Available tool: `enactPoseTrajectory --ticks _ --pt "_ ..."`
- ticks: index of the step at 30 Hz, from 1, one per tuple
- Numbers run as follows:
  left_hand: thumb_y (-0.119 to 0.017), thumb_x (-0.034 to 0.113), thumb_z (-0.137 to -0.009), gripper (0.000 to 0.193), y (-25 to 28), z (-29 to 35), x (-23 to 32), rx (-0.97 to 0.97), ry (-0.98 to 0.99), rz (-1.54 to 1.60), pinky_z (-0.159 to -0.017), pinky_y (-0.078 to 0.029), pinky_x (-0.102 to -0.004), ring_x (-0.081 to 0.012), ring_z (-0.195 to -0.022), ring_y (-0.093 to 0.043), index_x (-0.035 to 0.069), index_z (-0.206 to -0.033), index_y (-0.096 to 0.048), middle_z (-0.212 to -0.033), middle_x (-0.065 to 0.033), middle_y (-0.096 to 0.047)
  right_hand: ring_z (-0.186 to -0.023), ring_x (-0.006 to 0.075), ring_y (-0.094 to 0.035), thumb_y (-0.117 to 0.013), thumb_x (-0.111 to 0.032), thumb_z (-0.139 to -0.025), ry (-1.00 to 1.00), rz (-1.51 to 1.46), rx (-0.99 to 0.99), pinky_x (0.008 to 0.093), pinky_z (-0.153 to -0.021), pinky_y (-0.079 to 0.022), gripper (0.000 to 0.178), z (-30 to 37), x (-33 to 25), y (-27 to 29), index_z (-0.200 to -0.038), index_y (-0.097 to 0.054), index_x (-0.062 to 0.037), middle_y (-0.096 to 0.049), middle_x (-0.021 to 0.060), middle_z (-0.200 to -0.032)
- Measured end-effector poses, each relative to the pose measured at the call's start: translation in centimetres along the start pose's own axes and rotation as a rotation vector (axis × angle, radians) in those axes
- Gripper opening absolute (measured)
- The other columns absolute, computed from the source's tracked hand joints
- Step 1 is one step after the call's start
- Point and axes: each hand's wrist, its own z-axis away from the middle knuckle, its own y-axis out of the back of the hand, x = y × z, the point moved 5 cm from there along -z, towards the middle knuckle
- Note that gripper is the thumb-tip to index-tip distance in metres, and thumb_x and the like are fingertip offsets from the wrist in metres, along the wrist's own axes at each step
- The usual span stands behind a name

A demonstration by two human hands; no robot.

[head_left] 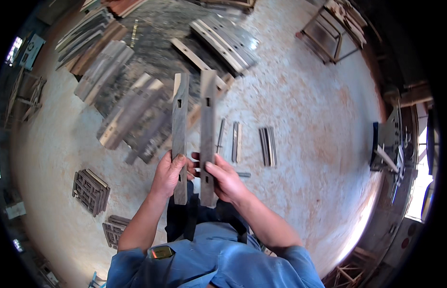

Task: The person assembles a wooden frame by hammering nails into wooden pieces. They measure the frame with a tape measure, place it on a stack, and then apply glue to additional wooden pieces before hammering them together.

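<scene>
Two long wooden bars stand side by side in front of me, a narrow gap between them. My left hand (170, 174) is closed around the lower part of the left mortised wooden bar (180, 115), which has a pale patch near its top end. Around the lower part of the right mortised wooden bar (207, 125), my right hand (225, 178) is closed, thumb on its front face. Small rectangular slots show near the upper and lower ends of both. Some fingers reach into the gap; their tips are partly hidden.
A dark worktable (158, 41) ahead carries several stacks of wooden bars (132, 110). Thin strips (268, 146) lie on the floor to the right. Lattice panels (91, 191) are stacked at the left. At the far right stand a wooden frame (329, 36) and a machine (389, 149).
</scene>
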Motion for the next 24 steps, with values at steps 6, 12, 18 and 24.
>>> enactPoseTrajectory --ticks 6,12,18,24 --pt "-0.065 0.036 -0.095 0.05 -11.7 3.3 -8.9 -0.017 -0.037 -0.135 -0.092 -0.045 -0.0283 -0.0125 -0.102 -0.056 -0.004 -0.121 -0.05 -0.113 -0.0096 -0.061 -0.086 0.034 -0.059 -0.058 -0.009 -0.08 0.312 0.107 0.121 0.0373 -0.087 -0.046 0.018 8.8 3.7 10.6 -0.094 -0.063 0.0003 -0.063 0.0187 -0.084" --pt "-0.073 0.033 -0.089 0.055 -18.1 5.5 -12.9 -0.061 0.001 -0.205 -0.088 -0.05 -0.0285 -0.0145 -0.099 -0.06 -0.006 -0.121 -0.05 -0.11 -0.011 -0.063 -0.126 0.0176 -0.044 -0.047 -0.024 -0.102 0.032 -0.035 -0.08 0.0341 -0.106 -0.037 0.054 16.4 1.0 13.8 -0.147 -0.028 -0.0008 -0.045 0.0114 -0.139" --pt "-0.074 0.017 -0.085 0.047 -20.0 6.9 -14.7 -0.139 0.107 -0.104 -0.087 -0.051 -0.0294 -0.0136 -0.098 -0.061 -0.005 -0.12 -0.052 -0.108 -0.0103 -0.064 -0.126 0.0181 -0.045 -0.05 -0.03 -0.1 -0.087 0.184 -0.094 0.033 -0.106 -0.037 0.054 19.2 2.3 17.1 -0.144 -0.034 -0.0018 -0.049 0.0114 -0.137" --pt "-0.07 0.011 -0.084 0.045 -17.7 8.8 -17.7 -0.159 0.233 -0.2 -0.087 -0.05 -0.0294 -0.0131 -0.099 -0.061 -0.003 -0.122 -0.052 -0.11 -0.0072 -0.064 -0.115 0.0189 -0.055 -0.053 -0.03 -0.099 -0.049 -0.134 -0.004 0.0391 -0.101 -0.043 0.042 18.6 3.2 18.3 -0.133 -0.046 -0.0061 -0.058 0.0071 -0.125"
